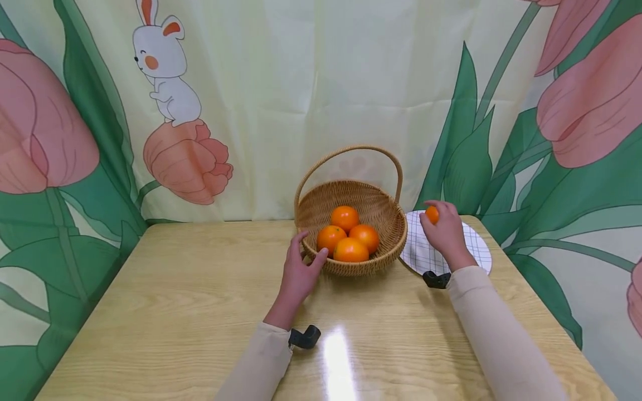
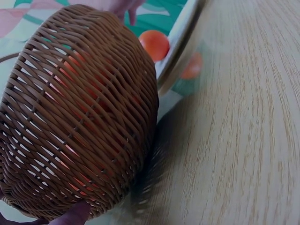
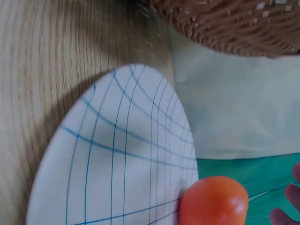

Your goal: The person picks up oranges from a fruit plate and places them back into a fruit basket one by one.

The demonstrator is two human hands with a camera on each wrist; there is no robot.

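A wicker basket (image 1: 353, 269) with a tall arched handle stands at the table's back, holding several oranges (image 1: 351, 249). My left hand (image 1: 299, 275) holds its front left rim, thumb at the front and fingers along the side. In the left wrist view, fingertips (image 2: 75, 214) touch the basket's weave (image 2: 89, 108). Right of the basket, a white plate (image 1: 416, 245) with blue grid lines carries one orange (image 3: 214, 201). Over the plate is my right hand (image 1: 446, 231), fingers spread beside that orange. The right wrist view shows a gap between them.
The wooden table (image 1: 200, 301) runs up to a curtain (image 1: 261, 111) printed with tulips and a rabbit. The plate lies near the table's right back edge, close to the basket's right side. Each wrist wears a small black camera (image 1: 305, 337).
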